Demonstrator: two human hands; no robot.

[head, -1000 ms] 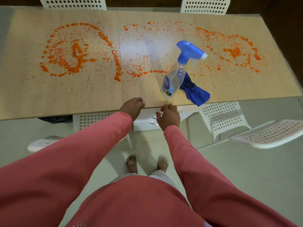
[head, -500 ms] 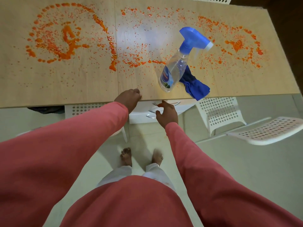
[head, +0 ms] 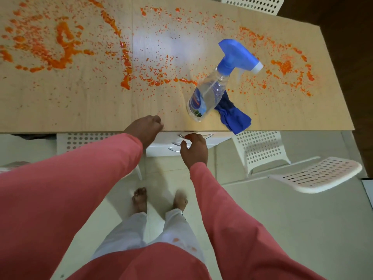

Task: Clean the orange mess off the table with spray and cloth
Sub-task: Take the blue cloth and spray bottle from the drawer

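Two hands sit at the near edge of the bench (head: 66, 110), neither holding a tool yet; the left hand (head: 145, 128) rests on the edge with its fingers curled under and nothing in its grip, while the right hand (head: 194, 149) hangs just below the edge, fingers loosely bent, grip empty; the spray bottle (head: 210, 91) stands upright on the bench just beyond the right hand, its blue trigger head pointing right, and the blue cloth (head: 234, 116) lies crumpled just behind and right of it, one corner hanging over the edge; the orange mess (head: 62, 47) spreads in rings and spatter across nearly the whole top, thickest at far left and far right; the step in hand looks like reaching for the bottle; it would go best if the right hand rose over the edge and took the neck under the trigger, without dragging a sleeve through the splatter; the clear body looks slippery and light, so a firm wrap should keep it from toppling.
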